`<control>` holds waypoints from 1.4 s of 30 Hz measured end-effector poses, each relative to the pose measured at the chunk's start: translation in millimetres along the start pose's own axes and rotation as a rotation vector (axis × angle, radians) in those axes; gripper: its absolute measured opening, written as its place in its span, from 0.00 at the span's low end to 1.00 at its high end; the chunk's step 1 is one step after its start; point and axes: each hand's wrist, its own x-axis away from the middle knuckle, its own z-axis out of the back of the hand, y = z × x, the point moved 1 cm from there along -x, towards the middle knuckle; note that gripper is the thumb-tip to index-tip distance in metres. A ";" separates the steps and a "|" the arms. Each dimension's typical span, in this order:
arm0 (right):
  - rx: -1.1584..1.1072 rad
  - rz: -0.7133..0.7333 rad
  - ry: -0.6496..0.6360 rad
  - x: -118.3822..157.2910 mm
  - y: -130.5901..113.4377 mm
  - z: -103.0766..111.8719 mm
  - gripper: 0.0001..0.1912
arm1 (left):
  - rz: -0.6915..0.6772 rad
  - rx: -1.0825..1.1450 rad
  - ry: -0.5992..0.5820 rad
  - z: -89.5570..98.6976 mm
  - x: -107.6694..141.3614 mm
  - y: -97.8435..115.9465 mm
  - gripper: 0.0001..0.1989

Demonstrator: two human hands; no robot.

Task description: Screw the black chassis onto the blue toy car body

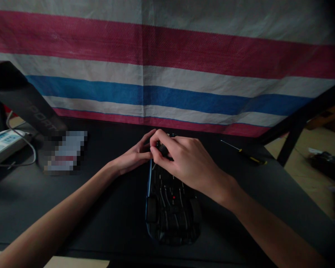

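Note:
A toy car [173,208] lies upside down on the black table, its dark underside facing up and a blue edge showing along its left side. My right hand [188,156] bends over the car's far end. Its thumb and index finger pinch a small black ribbed round part [163,149]; whether that part is fixed to the car cannot be made out. Beside the car's far left corner is my left hand [135,156], fingers stretched out and apart, the fingertips close to the right hand's. The far end of the car is mostly hidden by my right hand.
A screwdriver [244,152] with a black and yellow handle lies on the table [106,219] to the right. On the left are a blurred-out flat object [68,150], a grey stand-like thing [36,100] and a white power strip [5,143] with a cable. A striped sheet [167,74] hangs behind.

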 end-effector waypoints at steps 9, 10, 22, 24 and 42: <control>-0.026 0.018 0.006 0.3 1.1 1.8 0.08 | -0.029 0.013 -0.014 2.2 -1.0 -1.4 0.45; -0.035 0.030 0.006 -0.1 1.1 1.9 0.08 | -0.038 0.013 -0.016 2.1 -0.9 -1.2 0.45; -0.009 0.025 0.037 0.7 0.1 0.5 0.08 | -0.009 -0.013 0.009 0.2 -0.4 0.5 0.45; -0.030 0.043 0.039 0.9 -0.2 -0.5 0.10 | -0.020 -0.021 0.011 -0.9 -0.3 1.4 0.44; 0.036 0.067 0.065 -0.7 -1.9 -0.6 0.06 | -0.012 -0.026 -0.013 4.9 -1.3 -2.4 0.43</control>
